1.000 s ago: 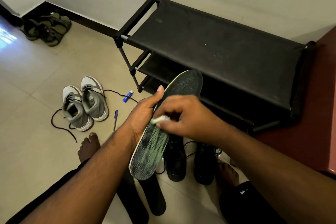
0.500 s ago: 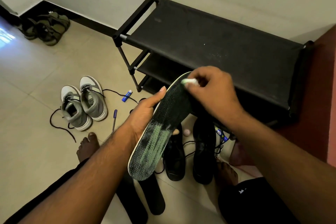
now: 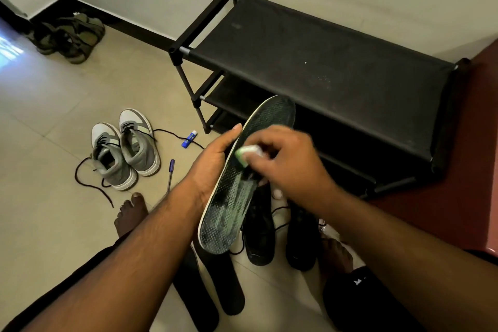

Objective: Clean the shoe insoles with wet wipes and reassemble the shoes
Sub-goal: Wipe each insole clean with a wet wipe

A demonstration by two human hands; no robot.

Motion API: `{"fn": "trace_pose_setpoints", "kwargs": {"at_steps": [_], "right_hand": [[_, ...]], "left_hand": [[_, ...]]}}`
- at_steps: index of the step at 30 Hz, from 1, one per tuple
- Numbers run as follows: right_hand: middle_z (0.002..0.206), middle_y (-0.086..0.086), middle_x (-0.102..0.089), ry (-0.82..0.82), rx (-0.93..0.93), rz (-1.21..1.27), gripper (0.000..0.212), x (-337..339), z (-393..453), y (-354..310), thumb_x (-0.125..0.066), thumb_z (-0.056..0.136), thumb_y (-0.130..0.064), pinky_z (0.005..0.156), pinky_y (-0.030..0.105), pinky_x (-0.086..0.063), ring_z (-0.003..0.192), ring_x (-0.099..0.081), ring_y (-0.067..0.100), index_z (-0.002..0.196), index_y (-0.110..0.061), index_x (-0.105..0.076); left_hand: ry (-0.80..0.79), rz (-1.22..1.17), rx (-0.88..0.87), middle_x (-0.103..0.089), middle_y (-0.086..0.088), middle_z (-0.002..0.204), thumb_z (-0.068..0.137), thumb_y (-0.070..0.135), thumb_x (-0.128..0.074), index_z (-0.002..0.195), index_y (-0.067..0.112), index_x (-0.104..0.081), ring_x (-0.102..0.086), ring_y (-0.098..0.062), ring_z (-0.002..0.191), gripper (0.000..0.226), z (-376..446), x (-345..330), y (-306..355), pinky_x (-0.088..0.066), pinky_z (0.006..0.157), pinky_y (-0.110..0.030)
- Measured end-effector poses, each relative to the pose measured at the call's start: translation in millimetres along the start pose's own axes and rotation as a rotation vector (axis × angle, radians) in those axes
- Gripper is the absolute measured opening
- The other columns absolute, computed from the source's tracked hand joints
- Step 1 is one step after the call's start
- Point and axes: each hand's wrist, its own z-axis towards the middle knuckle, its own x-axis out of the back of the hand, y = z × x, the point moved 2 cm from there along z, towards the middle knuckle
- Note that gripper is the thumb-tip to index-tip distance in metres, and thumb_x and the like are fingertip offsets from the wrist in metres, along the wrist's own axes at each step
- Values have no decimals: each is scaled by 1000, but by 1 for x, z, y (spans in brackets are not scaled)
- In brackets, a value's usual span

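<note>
Where right hand [image 3: 283,162] blurs, pinched white wet wipe [image 3: 249,153] pressed on green-black insole [image 3: 237,186], left hand [image 3: 213,162] gripping its edge, fingers beneath hidden. Below: black shoes [image 3: 277,232], two dark insoles [image 3: 213,291] partly covered. Floor [image 3: 54,237] free leftward; shoe rack [image 3: 323,62] close behind.

A dark insole [image 3: 242,183] with green mesh patterning and a pale edge is held tilted above the floor, toe end pointing away. A folded white wipe [image 3: 248,155] presses on its middle. Beneath it stand two black shoes [image 3: 280,234], laces loose. Two more black insoles [image 3: 213,288] lie flat on the tiles nearby.
</note>
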Motion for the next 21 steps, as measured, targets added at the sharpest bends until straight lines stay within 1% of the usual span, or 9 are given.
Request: {"fn": "trace_pose_setpoints", "kwargs": {"at_steps": [3, 5, 7, 9, 11, 14, 17, 19, 21], "right_hand": [[79, -10, -63, 150, -107, -30, 4, 17, 12, 13, -75, 80, -19, 65, 23, -49, 70, -57, 4, 81, -21, -71], [78, -11, -62, 163, -73, -38, 4, 17, 11, 12, -75, 80, -18, 64, 20, -46, 68, -56, 3, 81, -21, -71], [78, -9, -62, 83, 53, -52, 5, 7, 5, 3, -75, 79, -16, 64, 24, -47, 68, -55, 3, 83, -15, -73], [80, -3, -64, -88, 169, -30, 10, -8, -7, -10, -75, 78, -14, 64, 27, -48, 70, -56, 7, 87, -10, -73], [80, 1, -65, -233, 273, 18, 10, -21, -21, -22, -75, 78, -12, 64, 26, -48, 70, -57, 9, 87, -8, -73], [81, 0, -68, -329, 341, 32, 11, -28, -28, -27, -76, 78, -12, 68, 21, -47, 73, -58, 8, 88, -9, -73], [80, -4, -65, -228, 198, 42, 12, -18, -14, -12, -76, 77, -15, 65, 19, -46, 70, -56, 4, 88, -11, -74], [79, -7, -64, -82, 73, 17, 9, -8, -3, 3, -75, 78, -18, 64, 22, -47, 68, -56, 3, 86, -14, -74], [80, -10, -63, 81, -34, -18, 5, 4, 7, 15, -74, 79, -18, 65, 23, -48, 70, -57, 3, 83, -18, -72]], "left_hand": [[7, 4, -30, -71, -13, 86, 94, 36, -50, 90, 6, -76, -68, -26, 76, 40, 2, 1, -1, -56, 75, -41], [10, -5, -27, -71, -13, 89, 94, 39, -52, 93, 7, -75, -68, -27, 81, 40, 2, 0, -1, -53, 81, -44], [14, -22, -9, -71, -15, 88, 95, 41, -52, 89, 4, -75, -69, -26, 77, 44, 1, -1, 0, -56, 77, -38], [26, -53, -17, -71, -13, 78, 96, 39, -51, 79, 3, -75, -70, -23, 67, 46, 0, 1, 2, -59, 68, -31], [36, -60, -36, -73, -11, 75, 98, 38, -51, 74, 3, -75, -71, -21, 62, 49, 1, 4, 3, -60, 62, -26], [57, -48, -49, -73, -12, 76, 97, 39, -53, 72, 4, -76, -71, -21, 63, 49, 2, 9, 4, -60, 63, -27], [2, -72, -12, -72, -12, 80, 96, 41, -53, 78, 4, -75, -71, -22, 68, 47, 2, 6, 2, -59, 69, -30], [-39, -60, 5, -69, -14, 86, 92, 42, -54, 85, 4, -75, -69, -24, 74, 44, 1, 4, 1, -59, 72, -33], [-90, -8, 18, -68, -14, 97, 88, 44, -54, 92, 9, -77, -67, -27, 88, 42, 0, 3, -2, -59, 72, -42]]}}
